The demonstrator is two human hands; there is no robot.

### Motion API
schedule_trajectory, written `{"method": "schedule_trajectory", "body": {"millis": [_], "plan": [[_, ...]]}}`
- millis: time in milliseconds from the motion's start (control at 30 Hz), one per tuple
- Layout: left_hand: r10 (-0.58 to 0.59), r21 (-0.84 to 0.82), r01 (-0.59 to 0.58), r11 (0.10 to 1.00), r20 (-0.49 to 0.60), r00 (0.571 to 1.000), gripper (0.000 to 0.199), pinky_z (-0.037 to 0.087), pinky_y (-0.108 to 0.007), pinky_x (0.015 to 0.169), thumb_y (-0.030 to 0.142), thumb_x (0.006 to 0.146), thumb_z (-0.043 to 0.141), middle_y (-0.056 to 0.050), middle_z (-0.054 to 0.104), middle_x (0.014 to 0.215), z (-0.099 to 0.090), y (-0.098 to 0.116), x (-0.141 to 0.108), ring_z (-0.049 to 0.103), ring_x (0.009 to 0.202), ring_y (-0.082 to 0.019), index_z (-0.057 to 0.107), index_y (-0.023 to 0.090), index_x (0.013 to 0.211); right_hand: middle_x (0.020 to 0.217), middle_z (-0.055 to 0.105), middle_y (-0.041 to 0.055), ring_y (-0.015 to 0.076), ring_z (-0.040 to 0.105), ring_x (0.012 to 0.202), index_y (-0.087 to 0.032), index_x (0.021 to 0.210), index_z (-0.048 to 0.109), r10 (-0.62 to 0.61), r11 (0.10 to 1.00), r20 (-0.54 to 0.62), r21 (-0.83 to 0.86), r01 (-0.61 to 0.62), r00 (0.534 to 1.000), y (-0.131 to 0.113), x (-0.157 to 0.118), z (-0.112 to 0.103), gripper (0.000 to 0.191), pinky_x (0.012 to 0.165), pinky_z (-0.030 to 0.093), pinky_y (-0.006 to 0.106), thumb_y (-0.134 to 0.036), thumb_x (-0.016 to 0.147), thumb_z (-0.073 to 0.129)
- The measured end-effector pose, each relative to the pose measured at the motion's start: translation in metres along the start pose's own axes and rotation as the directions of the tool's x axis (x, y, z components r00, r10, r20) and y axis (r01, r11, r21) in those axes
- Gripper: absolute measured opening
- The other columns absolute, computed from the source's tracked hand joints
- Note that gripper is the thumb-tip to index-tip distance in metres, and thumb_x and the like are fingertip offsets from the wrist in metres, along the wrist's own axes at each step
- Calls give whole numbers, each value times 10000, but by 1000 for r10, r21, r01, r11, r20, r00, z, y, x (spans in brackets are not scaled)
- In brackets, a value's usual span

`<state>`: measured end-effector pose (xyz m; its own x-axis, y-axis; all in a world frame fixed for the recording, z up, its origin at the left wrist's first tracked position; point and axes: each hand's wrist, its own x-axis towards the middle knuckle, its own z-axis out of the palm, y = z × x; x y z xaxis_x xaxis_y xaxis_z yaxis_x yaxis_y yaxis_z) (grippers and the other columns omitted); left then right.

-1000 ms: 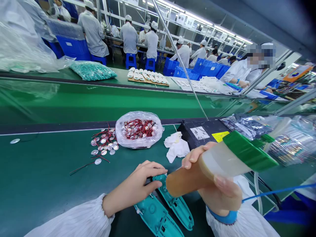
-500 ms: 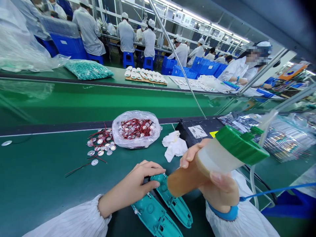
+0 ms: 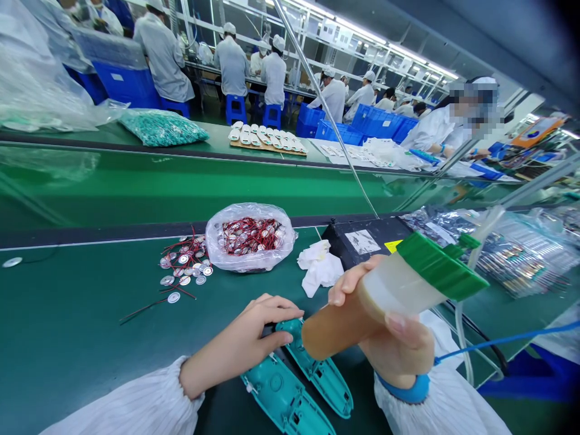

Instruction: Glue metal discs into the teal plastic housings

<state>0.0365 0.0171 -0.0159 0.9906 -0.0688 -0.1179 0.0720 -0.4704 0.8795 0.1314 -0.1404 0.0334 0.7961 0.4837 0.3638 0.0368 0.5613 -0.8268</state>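
My right hand (image 3: pixel 389 326) is wrapped round a dispensing syringe (image 3: pixel 342 326), a fat barrel of brown fluid with a green cap (image 3: pixel 444 266) and a clear hose. The barrel slants down to the left over the shells, and its tip is out of sight. My left hand (image 3: pixel 267 326) grips the upper end of a teal plastic shell (image 3: pixel 324 377) between thumb and fingers. Beside it, under that hand, a second, wider teal shell (image 3: pixel 285 396) lies with its hollow inside up, cut off by the frame's bottom edge.
Left of a plastic bag (image 3: pixel 251 260) of red-wired discs lies a loose pile of discs (image 3: pixel 185 266). Crumpled white tissue (image 3: pixel 321 269) sits before a black box (image 3: pixel 362 241). Bagged parts (image 3: pixel 516 254) lie right. A blue cord (image 3: pixel 507 341) runs from my right wristband. Co-workers sit beyond.
My right hand and the syringe have shifted slightly left. My left hand and both shells stay put. Far right, a co-worker's arms have moved.
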Motion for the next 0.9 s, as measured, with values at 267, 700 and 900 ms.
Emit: {"method": "schedule_trajectory", "body": {"millis": [267, 700, 900], "plan": [[19, -9, -19, 1000, -7, 1000, 377, 366, -382, 1000, 149, 818, 581, -2, 621, 1189, -1, 2, -2, 522, 1108, -213, 628, 328, 1147, 720, 612, 18, 189, 577, 597, -227, 976, 606, -69, 998, -21, -1, 69, 997, -2, 0, 5, 344, 509, 468, 306, -338, 655, 656], [22, -1, -22, 1000, -19, 1000, 369, 350, -382, 1015, 162, 836, 579, -5, 612, 1192, 1, -2, -3, 504, 1130, -205, 607, 312, 1172, 711, 621, 23, 185, 579, 602, -212, 949, 590, 11, 999, -9, -36, -11, 1000, -11, 5, -7, 352, 540, 468, 310, -358, 637, 662], [37, 21, -36, 999, -57, 998, 325, 324, -395, 1052, 207, 873, 537, -18, 615, 1201, 5, 0, -3, 514, 1143, -199, 587, 277, 1186, 707, 612, 23, 190, 564, 592, -219, 928, 556, 9, 1000, -84, -16, -10, 996, -11, 7, -13, 361, 522, 458, 311, -366, 616, 662]]}}
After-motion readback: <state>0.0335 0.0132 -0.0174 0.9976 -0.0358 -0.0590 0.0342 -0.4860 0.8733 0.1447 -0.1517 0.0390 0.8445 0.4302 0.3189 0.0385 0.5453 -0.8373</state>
